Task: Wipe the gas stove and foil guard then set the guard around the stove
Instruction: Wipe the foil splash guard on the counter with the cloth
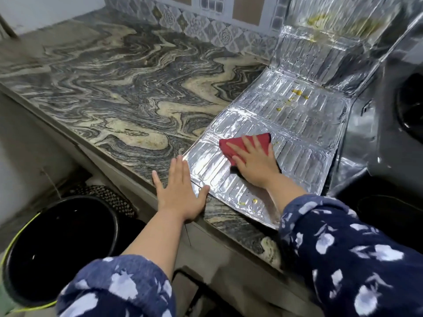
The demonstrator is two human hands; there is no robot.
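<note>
The silver foil guard point(295, 124) lies partly flat on the marble counter, its far panels folded up against the tiled wall. Yellow food spots dot its middle, its near edge and the upright panel. My right hand point(254, 163) presses flat on a red cloth point(242, 144) laid on the guard's near panel. My left hand point(180, 191) lies flat, fingers spread, on the guard's near left corner and the counter edge. The black gas stove point(389, 124) sits at the right, partly cut off by the frame.
The swirled marble counter point(119, 88) stretches left and back to a patterned tile wall point(206, 26). Below the counter edge at the lower left stands a black bucket point(59, 245) with a yellow-green handle, beside a woven mat.
</note>
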